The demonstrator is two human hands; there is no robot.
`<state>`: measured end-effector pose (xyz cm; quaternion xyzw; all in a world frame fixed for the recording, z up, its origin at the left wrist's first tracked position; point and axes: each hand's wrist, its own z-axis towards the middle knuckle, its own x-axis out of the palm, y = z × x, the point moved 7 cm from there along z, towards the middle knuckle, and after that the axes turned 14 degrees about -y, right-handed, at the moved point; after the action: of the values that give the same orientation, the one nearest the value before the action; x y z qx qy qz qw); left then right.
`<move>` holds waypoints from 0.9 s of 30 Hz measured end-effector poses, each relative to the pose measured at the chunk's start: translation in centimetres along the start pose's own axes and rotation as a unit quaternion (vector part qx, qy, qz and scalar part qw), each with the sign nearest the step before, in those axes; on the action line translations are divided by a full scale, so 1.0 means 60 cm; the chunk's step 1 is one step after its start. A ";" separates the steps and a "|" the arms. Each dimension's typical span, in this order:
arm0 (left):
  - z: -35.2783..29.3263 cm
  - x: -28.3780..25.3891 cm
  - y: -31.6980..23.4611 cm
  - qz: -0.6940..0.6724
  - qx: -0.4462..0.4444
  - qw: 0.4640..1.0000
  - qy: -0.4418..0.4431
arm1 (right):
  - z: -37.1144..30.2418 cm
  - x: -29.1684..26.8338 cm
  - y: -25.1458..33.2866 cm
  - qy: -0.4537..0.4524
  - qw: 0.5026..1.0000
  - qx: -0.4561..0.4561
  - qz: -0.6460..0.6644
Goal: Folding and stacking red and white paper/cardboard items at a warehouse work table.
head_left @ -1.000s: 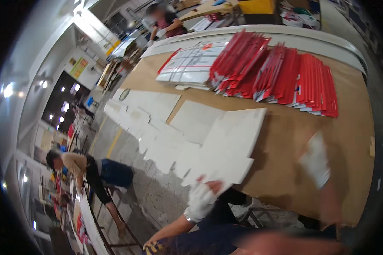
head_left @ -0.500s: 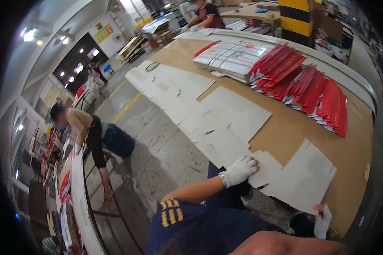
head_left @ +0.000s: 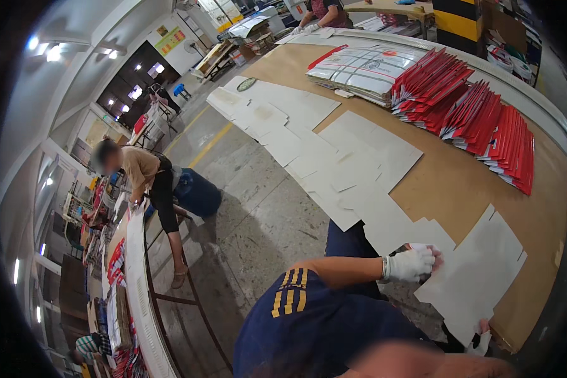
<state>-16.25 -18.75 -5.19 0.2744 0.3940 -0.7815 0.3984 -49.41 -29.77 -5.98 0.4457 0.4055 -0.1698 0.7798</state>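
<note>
Left hand (head_left: 411, 264), in a white fingerless work glove, lies flat on the near edge of a large flat white die-cut cardboard sheet (head_left: 479, 271), fingers laid close together and pressing down on it. The right hand (head_left: 482, 335), gloved too, is low at the sheet's bottom corner, at the desk's edge; its fingers seem to pinch that corner, though the rim of the view blurs it and I cannot tell for sure. The sheet rests on the long brown desk (head_left: 460, 183), nearest the person, partly overhanging the near side.

How far along? By my reading, this is mid-run. A row of overlapping white cardboard blanks (head_left: 309, 138) is laid out along the near edge, stretching away toward the far end, and the sheet under the hands is the closest of that row. Behind them, the fanned rows of red flat-folded cartons (head_left: 479, 113) and a stack of white printed flat sheets (head_left: 365, 69) sit untouched, so plenty of stock looks left. Across the grey concrete floor (head_left: 264, 214), another person in a tan shirt (head_left: 148, 179) bends over a separate bench.
</note>
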 end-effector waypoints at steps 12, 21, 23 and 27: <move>0.061 0.025 -0.027 0.060 -0.201 0.975 -0.078 | 0.005 0.025 -0.034 -0.269 0.930 0.229 0.101; 0.108 0.108 -0.092 0.047 -0.007 0.999 -0.022 | -0.035 0.148 0.110 -0.104 0.819 0.326 0.461; 0.114 0.121 -0.130 0.035 0.036 0.995 0.086 | -0.045 0.223 0.092 -0.020 0.714 0.387 0.584; 0.103 0.145 -0.125 0.093 0.079 0.992 0.019 | -0.002 0.168 0.110 -0.177 0.781 0.394 0.451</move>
<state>-27.88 -24.62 -5.33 0.3553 0.3114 -0.7643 0.4388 -39.12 -25.11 -10.23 0.8081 -0.0885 -0.0196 0.5820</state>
